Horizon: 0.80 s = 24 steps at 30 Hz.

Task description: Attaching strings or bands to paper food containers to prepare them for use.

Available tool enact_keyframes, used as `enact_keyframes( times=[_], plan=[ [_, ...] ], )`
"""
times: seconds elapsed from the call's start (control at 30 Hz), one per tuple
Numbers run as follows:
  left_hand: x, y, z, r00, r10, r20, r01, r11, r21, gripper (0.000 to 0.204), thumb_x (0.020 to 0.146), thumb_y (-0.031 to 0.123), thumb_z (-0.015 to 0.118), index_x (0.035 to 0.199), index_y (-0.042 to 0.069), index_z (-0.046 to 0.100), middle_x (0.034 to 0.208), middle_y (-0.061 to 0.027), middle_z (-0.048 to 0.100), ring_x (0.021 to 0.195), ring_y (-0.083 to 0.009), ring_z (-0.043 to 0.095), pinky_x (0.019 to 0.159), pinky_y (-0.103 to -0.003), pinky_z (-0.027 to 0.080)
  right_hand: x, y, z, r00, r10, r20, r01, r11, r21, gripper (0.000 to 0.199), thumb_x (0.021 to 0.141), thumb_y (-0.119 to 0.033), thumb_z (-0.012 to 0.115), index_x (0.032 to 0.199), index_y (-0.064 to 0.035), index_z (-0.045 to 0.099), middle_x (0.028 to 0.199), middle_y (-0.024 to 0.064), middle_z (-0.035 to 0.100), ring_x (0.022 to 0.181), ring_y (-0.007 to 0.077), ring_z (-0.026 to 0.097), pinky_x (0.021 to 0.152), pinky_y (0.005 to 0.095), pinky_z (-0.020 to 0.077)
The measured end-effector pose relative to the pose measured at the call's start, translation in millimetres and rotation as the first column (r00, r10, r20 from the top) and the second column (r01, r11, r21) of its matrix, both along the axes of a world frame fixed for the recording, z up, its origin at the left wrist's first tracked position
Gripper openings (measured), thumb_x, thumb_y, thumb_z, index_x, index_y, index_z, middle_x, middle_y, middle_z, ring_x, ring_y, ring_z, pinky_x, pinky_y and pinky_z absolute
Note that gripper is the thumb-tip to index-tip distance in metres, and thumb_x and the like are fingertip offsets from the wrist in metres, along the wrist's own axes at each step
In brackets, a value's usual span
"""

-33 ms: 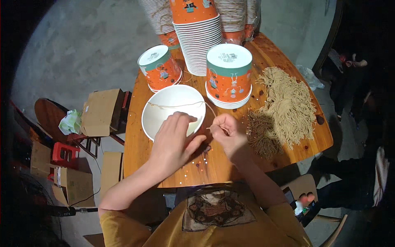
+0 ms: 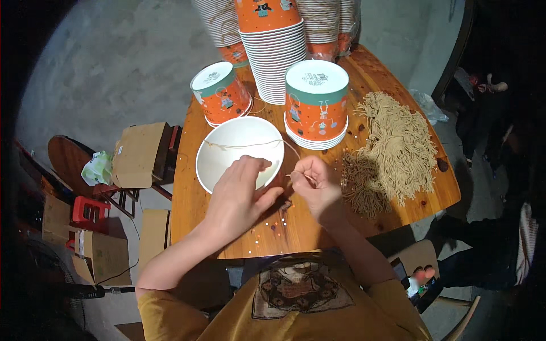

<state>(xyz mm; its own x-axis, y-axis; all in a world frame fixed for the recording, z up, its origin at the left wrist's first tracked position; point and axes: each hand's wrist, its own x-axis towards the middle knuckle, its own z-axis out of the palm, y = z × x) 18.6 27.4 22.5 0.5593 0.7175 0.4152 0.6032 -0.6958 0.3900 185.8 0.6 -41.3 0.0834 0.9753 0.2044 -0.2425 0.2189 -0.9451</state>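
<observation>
A white paper bowl [image 2: 236, 148] stands open side up on the round wooden table [image 2: 193, 199]. A thin tan string [image 2: 250, 145] runs across its mouth from the left rim toward my right hand. My left hand [image 2: 239, 196] lies over the bowl's near rim, fingers curled on the edge. My right hand [image 2: 315, 184], just right of the bowl, pinches the string's end between thumb and fingers. A heap of the same tan strings [image 2: 398, 148] lies on the table to the right of my hands.
An upside-down stack of orange bowls [image 2: 315, 105] stands behind my right hand, a tilted one [image 2: 222, 94] behind the white bowl, and tall stacks [image 2: 273, 51] at the far edge. Cardboard boxes [image 2: 136, 156] and a red stool [image 2: 88, 213] sit left, below the table.
</observation>
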Motion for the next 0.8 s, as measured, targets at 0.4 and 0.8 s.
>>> enact_keyframes(
  times=[0.4,0.8],
  plan=[
    [-7.7,19.8,28.4,0.995,0.083,0.051,-0.038,0.813,-0.581,0.030,0.085,0.005,0.059,0.115,0.002,0.056,0.081,0.0000,0.059,0.069,-0.0064,0.047,0.064,-0.024,0.044,-23.4,15.3,4.9,0.933,-0.292,0.212,0.226,0.931,0.285,0.012,0.081,0.001,0.063,0.085,-0.0036,0.053,0.064,-0.0031,0.050,0.057,0.0008,0.045,0.050,0.0197,0.0394],
    [-11.0,19.6,33.2,0.994,0.093,0.065,-0.034,0.789,-0.613,0.035,0.084,0.006,0.060,0.119,0.004,0.055,0.081,0.0004,0.057,0.071,-0.0064,0.048,0.065,-0.024,0.044,-29.2,28.9,-1.4,0.938,-0.294,0.183,0.221,0.915,0.338,0.014,0.079,0.002,0.063,0.087,-0.0031,0.053,0.065,-0.0003,0.053,0.057,0.0033,0.049,0.052,0.0204,0.0423]
  ],
)
